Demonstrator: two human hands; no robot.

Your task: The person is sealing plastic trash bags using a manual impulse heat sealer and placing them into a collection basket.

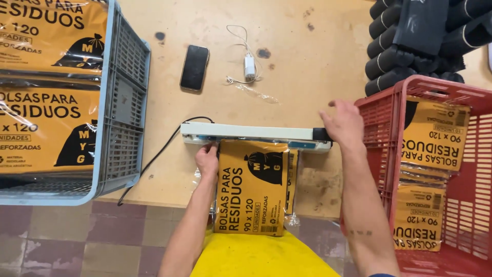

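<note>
Sealing station, both hands on the job

My right hand (344,124) is pressing down on the black end of the white heat sealer (256,133), palm down, fingers loosely spread rather than gripping. My left hand (207,160) sits just below the sealer's left part, fingers pinching the top corner of the orange bag packet (252,187), whose top edge is tucked under the sealer bar. Left of the sealer is a grey crate (123,102) with more orange packets, right of it a red crate (382,123). Beyond the sealer lie a phone (195,67) and a white charger (249,66).
</note>
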